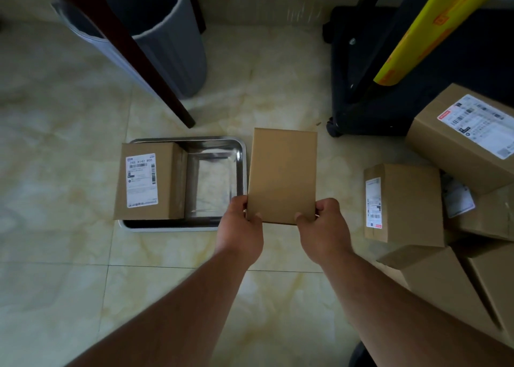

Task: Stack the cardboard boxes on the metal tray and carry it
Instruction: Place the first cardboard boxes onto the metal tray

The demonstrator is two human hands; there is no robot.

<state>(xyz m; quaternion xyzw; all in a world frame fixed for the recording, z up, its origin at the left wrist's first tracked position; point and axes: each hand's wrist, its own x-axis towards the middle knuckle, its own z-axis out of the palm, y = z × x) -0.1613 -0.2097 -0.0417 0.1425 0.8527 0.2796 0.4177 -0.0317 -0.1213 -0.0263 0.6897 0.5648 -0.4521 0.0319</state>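
Below, metal tray (241, 155) holding one labelled box (150, 183), hands gripping plain box (282, 176).

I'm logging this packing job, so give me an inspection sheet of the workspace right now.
Surface: pale marbled floor tiles.
Job's things: metal tray on the floor, labelled box filling its left half; plain box held beside the tray's right edge.
Clutter: more cardboard boxes piled at right.
Hands: left hand and right hand both grip the plain box's near end.
Cables: nothing seen.
Surroundings: grey bin, dark furniture leg, black wheeled stand, yellow roll.
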